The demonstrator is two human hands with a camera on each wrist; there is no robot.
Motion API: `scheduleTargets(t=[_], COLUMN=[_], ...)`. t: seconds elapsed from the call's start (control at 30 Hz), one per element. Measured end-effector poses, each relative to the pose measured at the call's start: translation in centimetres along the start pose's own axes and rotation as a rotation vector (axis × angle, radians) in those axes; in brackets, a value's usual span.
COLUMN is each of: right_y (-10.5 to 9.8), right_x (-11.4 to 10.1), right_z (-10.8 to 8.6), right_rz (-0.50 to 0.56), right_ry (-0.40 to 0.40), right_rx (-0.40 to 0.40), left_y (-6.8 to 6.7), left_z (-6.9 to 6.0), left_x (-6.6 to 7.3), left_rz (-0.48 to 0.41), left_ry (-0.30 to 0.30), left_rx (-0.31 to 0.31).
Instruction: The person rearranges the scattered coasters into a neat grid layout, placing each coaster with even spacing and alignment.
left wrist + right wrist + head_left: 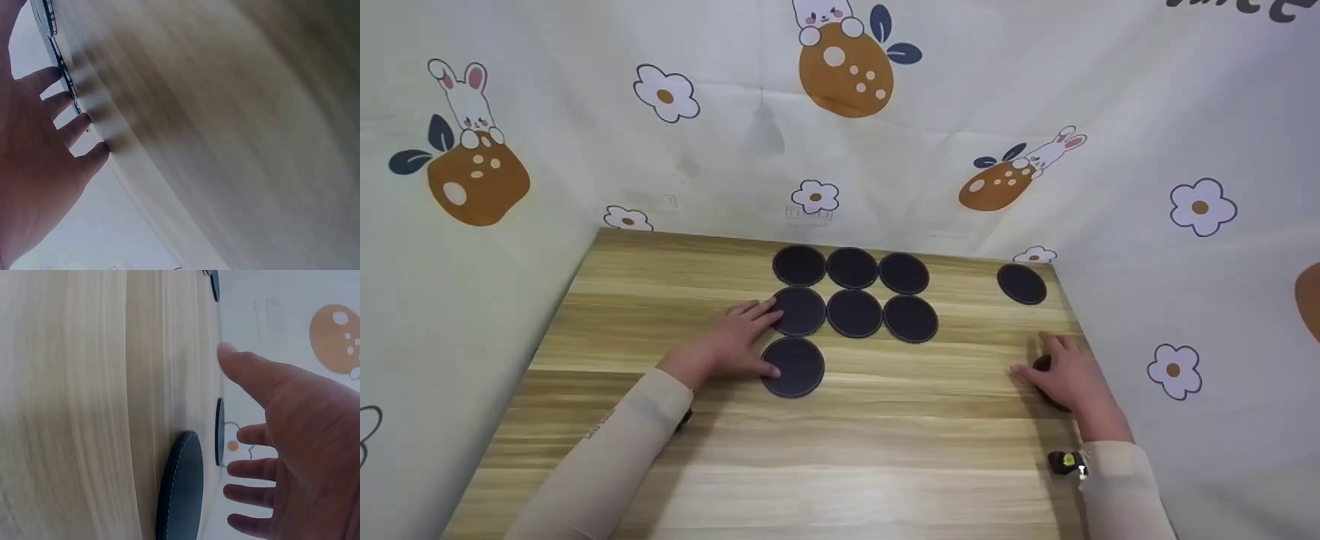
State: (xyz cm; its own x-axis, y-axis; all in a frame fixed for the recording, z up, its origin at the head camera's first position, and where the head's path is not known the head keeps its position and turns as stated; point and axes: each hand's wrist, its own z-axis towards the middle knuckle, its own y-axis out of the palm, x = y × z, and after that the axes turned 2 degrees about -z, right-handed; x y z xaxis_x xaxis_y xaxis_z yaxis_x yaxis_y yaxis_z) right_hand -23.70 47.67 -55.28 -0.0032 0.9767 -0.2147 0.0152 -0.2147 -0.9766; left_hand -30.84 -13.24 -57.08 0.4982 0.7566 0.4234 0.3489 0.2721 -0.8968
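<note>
Black round coasters with stitched rims lie on the wooden table. My left hand [729, 341] is spread, its fingertips at the left edge of the second-row coaster [799, 311] and its thumb on the front coaster [793, 367]. In the left wrist view the left fingers [93, 157] reach down to the tabletop. Over at the right, my right hand [1069, 379] hovers with parted fingers above another coaster [183, 495], which it partly hides in the head view. The right wrist view shows a gap between that hand and the coaster.
Behind the front coaster are two rows of three, including a back-row coaster [852, 268]. A lone coaster [1021, 283] lies in the back right corner of the wooden table [900, 435]. Printed cloth [720, 165] walls in the back and both sides.
</note>
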Motion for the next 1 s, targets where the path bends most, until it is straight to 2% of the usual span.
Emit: scheduleTargets(t=[0.1, 0.33, 0.57, 0.73, 1.0], right_y=[-0.2, -0.9, -1.8, -2.2, -1.7], right_x=[0.7, 2.2, 2.3, 1.8, 1.9], right_z=[-0.5, -1.0, -1.1, -1.4, -1.1], right_rz=[-0.010, 0.037, 0.063, 0.090, 0.091], right_ry=[0.018, 0.133, 0.154, 0.153, 0.090], right_rx=[-0.029, -0.179, -0.240, -0.246, -0.192], left_y=[0.0, 0.1, 0.0, 0.2, 0.1], left_z=[0.0, 0.0, 0.1, 0.2, 0.0], left_x=[0.0, -0.1, -0.2, -0.2, -0.1], left_rz=[-0.010, -0.003, 0.009, 0.013, 0.004], left_ry=[0.006, -0.010, -0.008, -0.015, -0.017], left_rx=[0.004, 0.001, 0.001, -0.004, -0.008])
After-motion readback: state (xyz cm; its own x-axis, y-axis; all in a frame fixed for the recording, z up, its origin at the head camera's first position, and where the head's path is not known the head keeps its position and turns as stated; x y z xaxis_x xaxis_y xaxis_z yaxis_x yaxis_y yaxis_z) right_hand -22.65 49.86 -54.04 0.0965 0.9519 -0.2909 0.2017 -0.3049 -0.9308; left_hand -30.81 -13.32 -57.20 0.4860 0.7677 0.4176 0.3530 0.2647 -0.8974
